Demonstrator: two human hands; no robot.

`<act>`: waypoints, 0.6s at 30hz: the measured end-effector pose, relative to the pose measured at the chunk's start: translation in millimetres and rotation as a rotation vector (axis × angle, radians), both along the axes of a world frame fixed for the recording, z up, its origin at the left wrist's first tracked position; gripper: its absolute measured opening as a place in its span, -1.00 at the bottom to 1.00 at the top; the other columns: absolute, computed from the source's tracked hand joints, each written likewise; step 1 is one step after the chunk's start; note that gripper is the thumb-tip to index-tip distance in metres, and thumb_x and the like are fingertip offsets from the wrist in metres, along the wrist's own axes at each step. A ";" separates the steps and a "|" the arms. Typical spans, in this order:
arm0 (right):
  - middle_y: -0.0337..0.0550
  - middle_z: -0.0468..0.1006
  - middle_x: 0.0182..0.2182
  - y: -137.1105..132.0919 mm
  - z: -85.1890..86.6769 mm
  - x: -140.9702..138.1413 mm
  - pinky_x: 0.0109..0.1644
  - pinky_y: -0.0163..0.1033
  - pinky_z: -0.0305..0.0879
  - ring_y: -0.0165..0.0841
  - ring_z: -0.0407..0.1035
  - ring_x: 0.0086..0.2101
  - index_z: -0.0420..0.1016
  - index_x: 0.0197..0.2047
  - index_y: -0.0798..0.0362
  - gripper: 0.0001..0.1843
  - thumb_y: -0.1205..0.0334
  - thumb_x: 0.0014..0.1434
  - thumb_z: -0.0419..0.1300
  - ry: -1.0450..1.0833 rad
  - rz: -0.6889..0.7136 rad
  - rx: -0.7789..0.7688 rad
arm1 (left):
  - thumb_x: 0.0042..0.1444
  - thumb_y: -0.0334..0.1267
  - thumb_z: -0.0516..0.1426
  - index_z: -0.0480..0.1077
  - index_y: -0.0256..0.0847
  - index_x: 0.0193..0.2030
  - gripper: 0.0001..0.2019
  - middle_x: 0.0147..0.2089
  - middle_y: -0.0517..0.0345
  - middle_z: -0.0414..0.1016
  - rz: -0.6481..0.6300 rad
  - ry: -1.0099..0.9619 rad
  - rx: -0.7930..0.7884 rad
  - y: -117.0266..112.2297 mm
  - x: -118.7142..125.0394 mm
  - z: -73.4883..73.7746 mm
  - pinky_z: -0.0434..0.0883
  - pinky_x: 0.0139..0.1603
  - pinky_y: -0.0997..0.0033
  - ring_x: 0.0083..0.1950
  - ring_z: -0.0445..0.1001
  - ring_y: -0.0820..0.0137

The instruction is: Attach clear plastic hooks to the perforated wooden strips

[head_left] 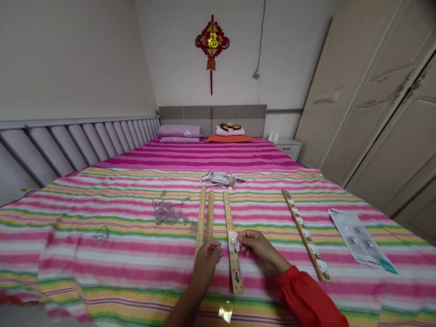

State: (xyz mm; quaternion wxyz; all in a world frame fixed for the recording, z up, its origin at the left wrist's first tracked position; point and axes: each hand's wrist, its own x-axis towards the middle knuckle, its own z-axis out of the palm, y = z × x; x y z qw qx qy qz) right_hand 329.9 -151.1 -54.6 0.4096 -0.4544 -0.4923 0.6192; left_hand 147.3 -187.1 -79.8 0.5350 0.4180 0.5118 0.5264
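Note:
My right hand (258, 247), in a red sleeve, pinches the right edge of a small white square plate with a metal hook (233, 241). That hook lies against a narrow wooden strip (228, 211) with holes along it. Nearer to me on the same strip is a small dark metal piece (237, 275). To the left, my left hand (208, 256) is loosely curled, its fingers a little apart and nothing visible in them. It covers the near end of two more wooden strips (210, 211), which lie side by side.
Farther right lies a wooden strip with several white hooks (299, 221), beside a clear blister pack (357, 238). Crumpled clear plastic bits (167, 212) are at left, with a small clear scrap (101, 234). A pile of packets (220, 178) sits beyond the strips on the striped bedspread (136, 272).

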 end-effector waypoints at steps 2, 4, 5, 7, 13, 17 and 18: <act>-0.31 0.39 -0.75 3.1 -12.0 -0.6 -0.62 -0.38 0.01 -0.53 0.17 -0.72 0.38 -0.63 0.09 -0.63 -0.03 -0.25 0.36 -0.030 -0.027 -0.029 | -0.13 -0.05 0.22 0.41 -0.26 -0.37 -0.70 -0.46 0.16 0.45 -0.020 0.069 0.034 1.0 1.2 -3.6 0.33 -0.38 0.44 -0.41 0.43 0.40; -0.34 0.34 -0.80 5.3 -20.0 -2.4 -0.65 -0.39 -0.11 -0.56 0.08 -0.75 0.37 -0.64 0.08 -0.68 0.02 -0.21 0.32 -0.048 -0.053 -0.035 | -0.05 -0.08 0.17 0.43 -0.26 -0.32 -0.73 -0.40 0.10 0.48 -0.046 0.157 0.076 1.7 2.7 -6.3 0.36 -0.31 0.39 -0.33 0.45 0.35; -0.36 0.32 -0.81 6.2 -22.7 -3.3 -0.66 -0.39 -0.15 -0.56 0.05 -0.75 0.37 -0.64 0.07 -0.71 0.05 -0.19 0.30 -0.052 -0.061 -0.034 | -0.01 -0.10 0.14 0.44 -0.25 -0.29 -0.75 -0.36 0.08 0.50 -0.058 0.208 0.103 1.9 3.2 -7.3 0.37 -0.26 0.36 -0.29 0.46 0.33; -0.37 0.29 -0.83 8.0 -26.2 -4.6 -0.66 -0.38 -0.19 -0.57 0.02 -0.76 0.36 -0.66 0.07 -0.75 0.10 -0.19 0.28 -0.064 -0.073 -0.034 | 0.05 -0.15 0.08 0.45 -0.24 -0.23 -0.76 -0.27 0.04 0.51 -0.070 0.319 0.170 2.2 3.4 -8.4 0.38 -0.17 0.30 -0.21 0.46 0.29; -0.38 0.25 -0.85 11.0 -33.5 -7.0 -0.65 -0.36 -0.17 -0.56 -0.01 -0.76 0.32 -0.68 0.05 -0.79 0.18 -0.19 0.24 -0.081 -0.092 -0.040 | 0.16 -0.31 -0.02 0.47 -0.20 -0.12 -0.73 -0.15 0.01 0.50 -0.117 0.544 0.422 3.1 4.2 -8.6 0.34 0.04 0.19 -0.06 0.43 0.27; -0.38 0.25 -0.84 10.1 -38.2 -8.5 -0.65 -0.36 -0.16 -0.55 0.00 -0.76 0.33 -0.65 0.05 -0.81 0.17 -0.17 0.24 -0.077 -0.105 -0.036 | 0.17 -0.37 -0.07 0.46 -0.20 -0.04 -0.66 -0.11 -0.04 0.47 -0.174 0.646 0.460 4.1 6.6 -10.1 0.35 0.06 0.18 -0.04 0.42 0.28; -0.39 0.25 -0.84 9.9 -39.1 -8.8 -0.65 -0.36 -0.16 -0.55 0.00 -0.76 0.33 -0.65 0.05 -0.80 0.17 -0.17 0.24 -0.076 -0.109 -0.034 | 0.17 -0.39 -0.08 0.46 -0.20 -0.03 -0.65 -0.11 -0.04 0.47 -0.188 0.672 0.459 4.4 7.3 -10.1 0.35 0.05 0.19 -0.04 0.41 0.28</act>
